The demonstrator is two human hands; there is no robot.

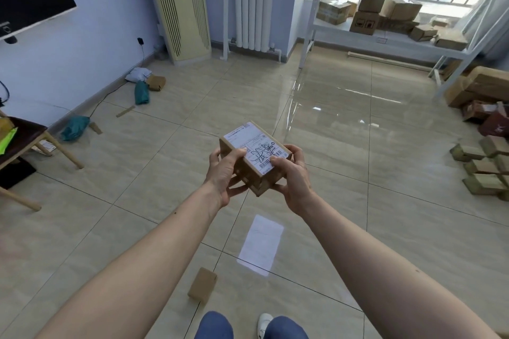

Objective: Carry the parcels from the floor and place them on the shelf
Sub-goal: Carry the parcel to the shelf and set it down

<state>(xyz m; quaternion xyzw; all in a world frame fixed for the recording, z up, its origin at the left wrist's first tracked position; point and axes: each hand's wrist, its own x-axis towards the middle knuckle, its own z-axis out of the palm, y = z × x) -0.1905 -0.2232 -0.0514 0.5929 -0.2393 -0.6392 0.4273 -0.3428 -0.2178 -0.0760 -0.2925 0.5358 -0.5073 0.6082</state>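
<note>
A small brown cardboard parcel with a white shipping label on top is held in front of me, above the tiled floor. My left hand grips its left side and my right hand grips its right side, thumbs on the label. A white metal shelf stands at the far right by the window, with several cardboard boxes on its lower level. Another small brown parcel lies on the floor near my feet. Teal bags and a small box lie along the left wall.
A wooden chair stands at the left. A cream standing unit and a white radiator line the back wall. Boxes and wooden blocks are piled at the right edge. A cable runs along the left baseboard.
</note>
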